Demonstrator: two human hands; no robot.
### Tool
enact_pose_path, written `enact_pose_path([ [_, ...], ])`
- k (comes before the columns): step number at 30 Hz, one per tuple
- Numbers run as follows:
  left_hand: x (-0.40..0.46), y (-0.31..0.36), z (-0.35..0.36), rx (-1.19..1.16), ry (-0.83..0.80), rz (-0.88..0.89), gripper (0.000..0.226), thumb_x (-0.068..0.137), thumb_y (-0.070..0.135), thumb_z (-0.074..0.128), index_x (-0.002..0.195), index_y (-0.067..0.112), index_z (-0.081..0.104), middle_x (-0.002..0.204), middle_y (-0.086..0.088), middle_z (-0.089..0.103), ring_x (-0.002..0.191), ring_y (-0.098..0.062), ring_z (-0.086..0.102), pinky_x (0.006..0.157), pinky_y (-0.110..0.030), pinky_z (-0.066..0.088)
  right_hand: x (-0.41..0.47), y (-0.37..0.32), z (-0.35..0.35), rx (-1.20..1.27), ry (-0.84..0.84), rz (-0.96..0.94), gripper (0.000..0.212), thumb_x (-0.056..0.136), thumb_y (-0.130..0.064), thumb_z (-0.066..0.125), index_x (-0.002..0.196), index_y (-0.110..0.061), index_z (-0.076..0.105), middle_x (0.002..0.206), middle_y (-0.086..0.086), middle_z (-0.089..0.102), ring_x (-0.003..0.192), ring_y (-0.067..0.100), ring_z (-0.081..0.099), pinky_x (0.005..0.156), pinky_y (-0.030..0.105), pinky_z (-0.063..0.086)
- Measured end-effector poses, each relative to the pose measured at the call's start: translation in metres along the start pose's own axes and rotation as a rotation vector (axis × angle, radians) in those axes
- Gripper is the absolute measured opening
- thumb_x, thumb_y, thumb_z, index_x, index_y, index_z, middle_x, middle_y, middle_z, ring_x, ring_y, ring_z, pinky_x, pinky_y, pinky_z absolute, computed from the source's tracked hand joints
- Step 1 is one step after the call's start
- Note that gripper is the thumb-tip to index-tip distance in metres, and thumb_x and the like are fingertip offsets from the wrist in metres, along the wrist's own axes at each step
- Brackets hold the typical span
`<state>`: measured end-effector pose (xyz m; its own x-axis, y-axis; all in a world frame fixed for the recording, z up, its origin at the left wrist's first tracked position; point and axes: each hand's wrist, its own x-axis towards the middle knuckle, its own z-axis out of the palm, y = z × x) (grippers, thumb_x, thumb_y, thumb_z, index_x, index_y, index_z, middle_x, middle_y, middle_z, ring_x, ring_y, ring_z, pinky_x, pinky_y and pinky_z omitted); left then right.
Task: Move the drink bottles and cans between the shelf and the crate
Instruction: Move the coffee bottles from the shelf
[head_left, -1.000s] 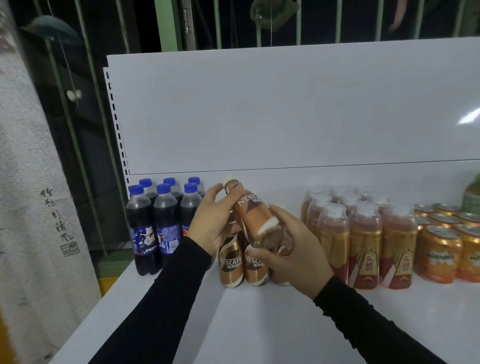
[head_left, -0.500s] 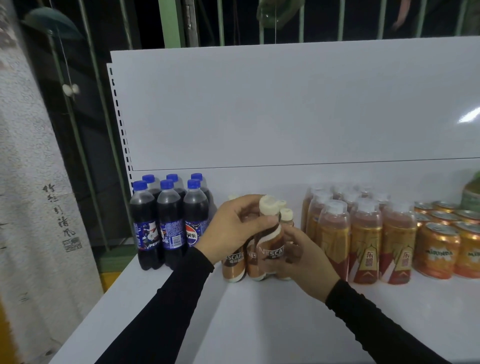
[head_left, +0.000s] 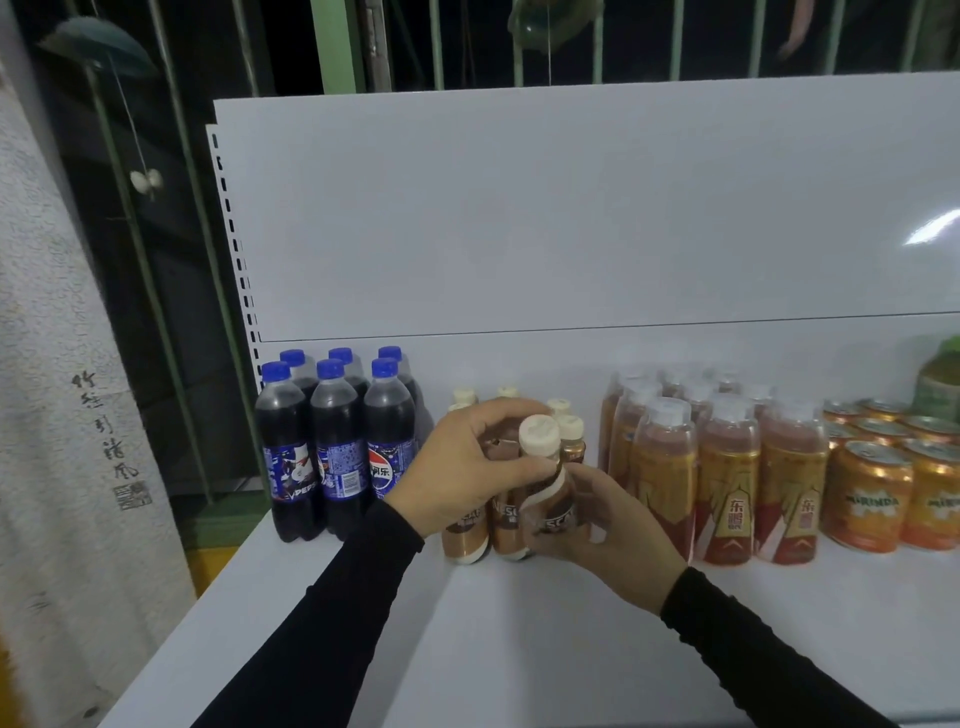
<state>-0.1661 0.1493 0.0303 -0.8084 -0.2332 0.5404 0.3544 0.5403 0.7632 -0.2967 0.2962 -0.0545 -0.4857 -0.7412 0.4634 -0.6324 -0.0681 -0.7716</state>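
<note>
Nearest the camera, two black sleeves reach forward over the white shelf. The right hand wraps its curled fingers around the lower body of the coffee bottle, and the left hand curls over the bottle's shoulder just below the cream cap, the thumb on the near side. One second ago the same bottle lay tilted across both hands, cap toward the back panel; half a second ago it was nearly upright; it now stands upright at the front right of the coffee bottle group, touching or almost touching its neighbours. Whether its base rests on the shelf cannot be determined, because the right hand covers it. Judged from this sequence, the placement step is close to complete: the bottle needs only to be seated and released. To the left stands a block of cola bottles with blue caps. To the right stand the orange-brown drink bottles, then the orange cans, with a green container at the frame edge. Behind everything rises the white back panel. The crate is not in view.
</note>
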Motion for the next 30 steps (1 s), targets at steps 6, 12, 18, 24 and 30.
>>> enact_pose_path([
  [6,0.015,0.019,-0.012,0.216,-0.035,-0.034,0.031,0.088,0.02,0.076,0.115,0.032,0.069,0.112,0.012,0.072,0.1,-0.007,0.068,0.09,-0.023,0.054,-0.001,0.002,-0.011,-0.026,-0.128,-0.024,0.055,0.089,-0.015,0.072,0.133,-0.037,0.049,0.122,-0.024,0.064,0.115,0.002,0.061,0.093,0.015,0.049],
  [12,0.037,0.037,-0.017,0.248,-0.024,-0.08,0.021,0.082,0.02,0.081,0.099,0.028,0.073,0.099,0.007,0.073,0.089,-0.016,0.073,0.084,-0.031,0.059,0.004,-0.009,-0.03,-0.008,-0.27,-0.04,0.046,0.095,-0.027,0.064,0.139,-0.03,0.048,0.128,-0.017,0.064,0.121,0.006,0.06,0.101,0.024,0.049],
  [18,0.074,0.061,-0.027,0.186,0.069,-0.032,0.017,0.084,0.012,0.079,0.098,0.021,0.072,0.095,-0.002,0.073,0.09,-0.029,0.073,0.078,-0.039,0.062,0.033,-0.033,-0.071,-0.435,-0.101,-0.134,0.082,0.08,-0.079,0.039,0.149,-0.036,0.033,0.128,-0.028,0.049,0.113,-0.017,0.048,0.089,0.002,0.038],
  [24,0.124,0.083,-0.042,0.192,0.212,0.018,0.01,0.087,0.013,0.076,0.096,0.015,0.071,0.092,-0.005,0.073,0.08,-0.017,0.071,0.071,-0.031,0.061,0.072,-0.052,-0.113,-0.757,-0.105,-0.046,0.088,0.08,-0.075,0.036,0.154,-0.026,0.03,0.156,-0.003,0.036,0.138,0.013,0.037,0.107,0.024,0.027],
  [30,0.173,0.073,-0.04,0.187,0.305,-0.007,0.01,0.087,0.007,0.072,0.088,0.016,0.068,0.091,-0.005,0.072,0.08,-0.02,0.07,0.074,-0.032,0.062,0.104,-0.035,-0.126,-0.863,-0.235,0.16,0.09,0.088,-0.075,0.039,0.158,-0.023,0.019,0.164,0.001,0.019,0.148,0.019,0.025,0.118,0.036,0.022],
])
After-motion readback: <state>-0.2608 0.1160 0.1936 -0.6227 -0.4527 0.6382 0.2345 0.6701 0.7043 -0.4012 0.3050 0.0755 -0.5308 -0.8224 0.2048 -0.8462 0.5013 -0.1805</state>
